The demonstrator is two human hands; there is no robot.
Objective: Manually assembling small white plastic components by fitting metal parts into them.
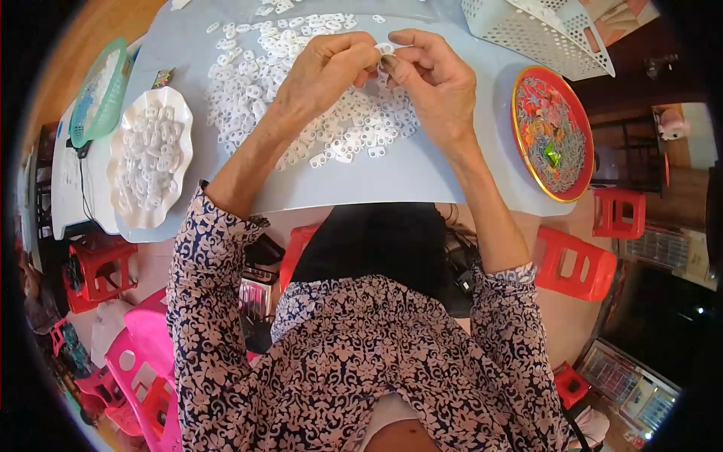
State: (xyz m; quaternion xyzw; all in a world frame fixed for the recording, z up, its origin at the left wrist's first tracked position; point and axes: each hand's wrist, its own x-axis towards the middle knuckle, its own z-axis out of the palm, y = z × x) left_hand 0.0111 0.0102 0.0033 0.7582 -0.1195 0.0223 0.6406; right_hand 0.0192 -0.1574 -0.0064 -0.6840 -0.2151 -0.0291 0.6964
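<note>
Both hands meet above the far middle of the table, over a wide spread of small white plastic pieces [248,98], each with two holes. My left hand [331,71] is closed, thumb and forefinger pinched at a small white piece [385,50]. From the other side my right hand [437,79] pinches the same piece, its dark-stained thumb pressed against it. Fingers cover most of the piece, so its full shape is hidden. To the right of my hands sits a red, gold-rimmed tray [584,169] of grey metal-looking bits with a green wrapper [553,154] among them.
A white wavy-edged dish [186,124] heaped with similar white pieces stands on the left. Beyond it is a green basket [113,113]. A white perforated basket [535,38] occupies the far right. Red stools [576,264] and a pink chair [143,354] stand below the pale table [361,192].
</note>
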